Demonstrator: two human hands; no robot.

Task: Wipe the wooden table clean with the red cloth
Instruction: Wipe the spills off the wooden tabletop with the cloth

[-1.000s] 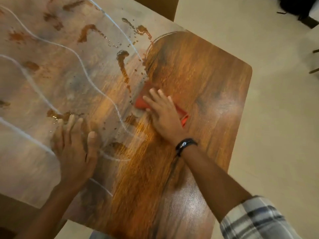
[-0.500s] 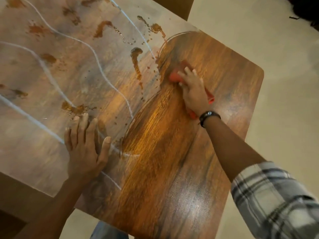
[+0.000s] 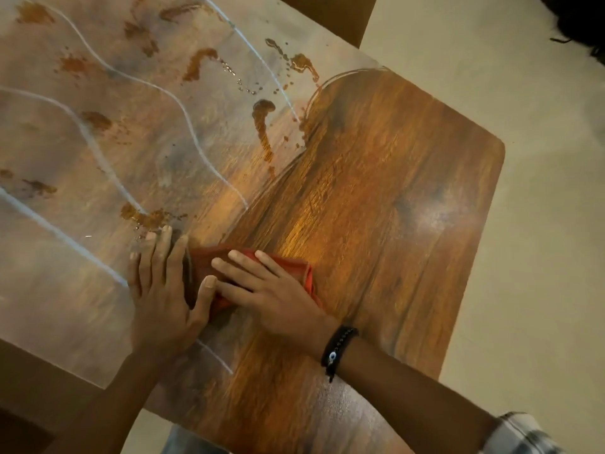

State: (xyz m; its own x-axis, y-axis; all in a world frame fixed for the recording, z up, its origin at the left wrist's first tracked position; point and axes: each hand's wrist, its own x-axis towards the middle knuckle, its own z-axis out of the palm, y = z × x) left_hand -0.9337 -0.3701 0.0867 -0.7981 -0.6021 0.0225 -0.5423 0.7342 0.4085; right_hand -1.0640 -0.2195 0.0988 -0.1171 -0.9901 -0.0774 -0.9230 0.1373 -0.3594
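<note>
Plain indoor room, likely a home or eating place.
A wooden table (image 3: 393, 191) stands on bare beige floor (image 3: 540, 257); brown furniture (image 3: 330, 14) shows at top centre.

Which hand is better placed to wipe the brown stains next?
Right hand: it lies flat on the red cloth, while the left hand presses the wooden table beside it.

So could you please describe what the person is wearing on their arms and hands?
Both hands are bare, with no gloves or rings visible. The right hand has a black beaded bracelet at the wrist, carrying a small white and blue eye-like bead. A grey and white plaid sleeve covers the upper right forearm. The left hand and forearm show nothing worn.
</note>
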